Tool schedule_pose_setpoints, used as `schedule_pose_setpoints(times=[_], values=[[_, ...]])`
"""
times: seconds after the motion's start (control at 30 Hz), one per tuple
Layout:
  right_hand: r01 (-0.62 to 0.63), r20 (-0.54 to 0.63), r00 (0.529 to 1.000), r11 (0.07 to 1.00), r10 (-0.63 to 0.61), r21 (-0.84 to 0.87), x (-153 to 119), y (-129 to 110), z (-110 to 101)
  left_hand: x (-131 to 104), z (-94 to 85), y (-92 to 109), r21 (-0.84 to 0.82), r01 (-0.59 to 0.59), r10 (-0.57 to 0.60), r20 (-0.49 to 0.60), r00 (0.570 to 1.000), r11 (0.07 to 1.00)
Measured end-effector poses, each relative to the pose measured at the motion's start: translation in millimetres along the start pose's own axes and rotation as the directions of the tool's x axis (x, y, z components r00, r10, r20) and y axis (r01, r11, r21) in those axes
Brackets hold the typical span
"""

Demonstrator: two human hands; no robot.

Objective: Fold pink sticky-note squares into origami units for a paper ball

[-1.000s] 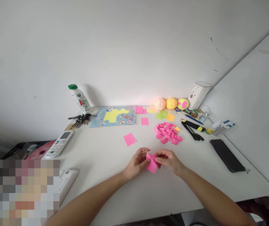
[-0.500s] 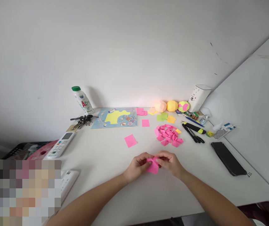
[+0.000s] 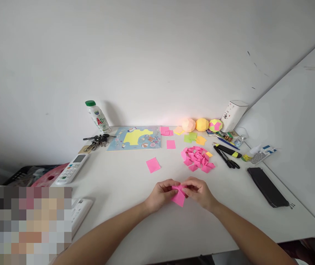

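Observation:
A pink paper piece (image 3: 179, 198) is held between both hands above the front middle of the white table. My left hand (image 3: 163, 194) pinches its left side, thumb on top. On its right upper side my right hand (image 3: 197, 191) pinches it with thumb and fingers. Beyond the hands lies a heap of folded pink pieces (image 3: 197, 157). One flat pink square (image 3: 153, 165) rests to the left, and another pink square (image 3: 171, 144) lies farther back.
Along the wall stand a bottle (image 3: 99, 117), three paper balls (image 3: 201, 124) and a white box (image 3: 233, 116). A blue sheet (image 3: 135, 138) lies at the back. Scissors (image 3: 229, 160) and a black case (image 3: 267, 187) are at the right, a remote (image 3: 71, 169) at the left.
The pink paper in my hands has turned slightly, and its lower corner now points farther down. Both hands keep their pinch in nearly the same place.

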State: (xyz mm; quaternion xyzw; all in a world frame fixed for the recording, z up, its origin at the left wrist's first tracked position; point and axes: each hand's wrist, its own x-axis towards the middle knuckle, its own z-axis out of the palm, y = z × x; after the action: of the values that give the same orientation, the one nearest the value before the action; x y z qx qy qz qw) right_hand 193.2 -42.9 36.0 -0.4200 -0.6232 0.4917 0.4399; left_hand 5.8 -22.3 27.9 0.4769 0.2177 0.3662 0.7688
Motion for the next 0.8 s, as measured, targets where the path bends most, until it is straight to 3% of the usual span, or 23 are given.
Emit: schedule_pose_setpoints(times=[0.8], values=[[0.011, 0.021, 1.0, 0.996, -0.009, -0.087, -0.6, -6.8, 1.7, -1.1, 1.1, 2.4, -0.043, 0.071, -0.072, -0.024, 0.997, 0.997]])
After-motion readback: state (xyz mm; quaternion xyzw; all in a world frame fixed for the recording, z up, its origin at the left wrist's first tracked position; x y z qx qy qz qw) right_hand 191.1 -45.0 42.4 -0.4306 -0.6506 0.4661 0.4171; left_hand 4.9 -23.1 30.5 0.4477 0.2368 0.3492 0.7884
